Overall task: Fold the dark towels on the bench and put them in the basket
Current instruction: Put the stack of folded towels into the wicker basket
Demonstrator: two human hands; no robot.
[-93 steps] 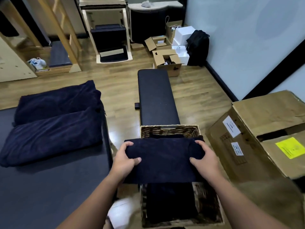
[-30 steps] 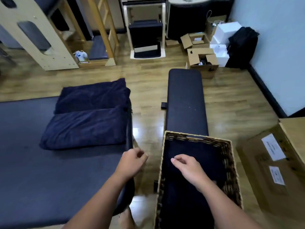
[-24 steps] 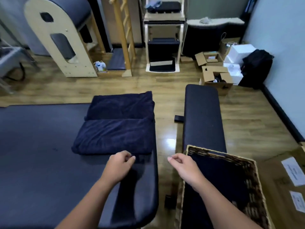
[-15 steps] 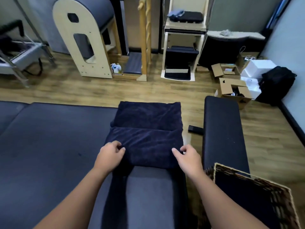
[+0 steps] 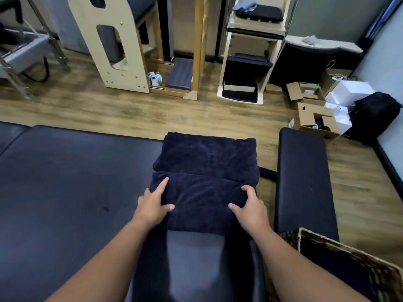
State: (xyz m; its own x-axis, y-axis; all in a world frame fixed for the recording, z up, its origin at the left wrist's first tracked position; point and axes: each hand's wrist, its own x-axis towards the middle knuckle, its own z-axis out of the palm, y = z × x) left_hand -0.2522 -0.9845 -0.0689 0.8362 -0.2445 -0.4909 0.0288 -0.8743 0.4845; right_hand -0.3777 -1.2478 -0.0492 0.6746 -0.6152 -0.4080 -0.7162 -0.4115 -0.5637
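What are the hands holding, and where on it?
The near dark towel, by its two short ends: the left hand grips the left end, the right hand grips the right end.

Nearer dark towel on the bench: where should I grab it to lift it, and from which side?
Take the nearer towel by its two short ends, one hand from each side, thumbs on top and fingers beneath. It lies as a wide folded bundle, so an end grip should hold the layers together. The left hand and right hand already sit there. Lift clear of the farther towel touching it.
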